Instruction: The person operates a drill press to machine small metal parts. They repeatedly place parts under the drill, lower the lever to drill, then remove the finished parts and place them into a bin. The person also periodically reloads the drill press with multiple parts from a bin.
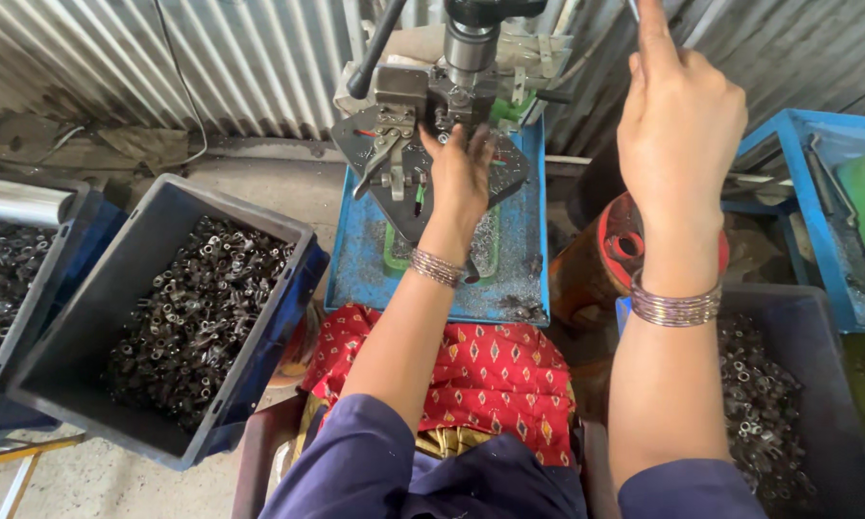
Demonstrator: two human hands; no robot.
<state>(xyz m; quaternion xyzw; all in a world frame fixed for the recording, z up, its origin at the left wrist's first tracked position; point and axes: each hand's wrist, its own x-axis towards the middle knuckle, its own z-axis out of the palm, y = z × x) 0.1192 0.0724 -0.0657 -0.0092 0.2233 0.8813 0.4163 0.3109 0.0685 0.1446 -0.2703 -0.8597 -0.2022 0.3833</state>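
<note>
Steel small parts fill the dark crate (pixel 86 317) at 9 o'clock, tilted toward the seat so pieces are w/in easy reach. A 2nd crate (pixel 816 384) at 4 o'clock holds similar ring-like parts, set right beside the right arm. More parts are seen in a bin (pixel 0 279) at far 9 o'clock.

L hand (pixel 459 178) is stretched to 12 o'clock, fingers together and pressed down at the fixture plate (pixel 394 173) just under the press spindle (pixel 469 43); a small part is prob. pinched there for seating, but it is hidden by the fingers, so the grip cannot be told for sure. R hand (pixel 680 120) is raised at 1 o'clock, closed round a thin lever running out of frame, held high prob. so the spindle can be driven down.

Press is stood on a blue tray (pixel 528 269), where metal chips and oil are caught. A red patterned cloth (pixel 490 370) is spread over the lap at 6 o'clock.
</note>
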